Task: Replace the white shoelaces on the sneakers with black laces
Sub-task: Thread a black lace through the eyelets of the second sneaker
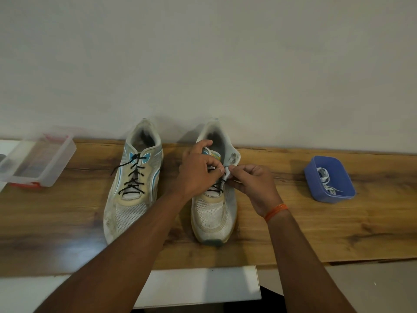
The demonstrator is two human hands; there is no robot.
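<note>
Fingers of both hands, left hand (198,170) and right hand (252,186), are pinching the thin, limp black lace (217,186) near its tip at the worn white mesh sneaker (212,213), where it is handling best.

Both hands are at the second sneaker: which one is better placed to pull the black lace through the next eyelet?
Probably the right hand: it pinches the eyelet flap on the right sneaker, at the black lace. The left hand grips the tongue area, steadying the shoe.
</note>
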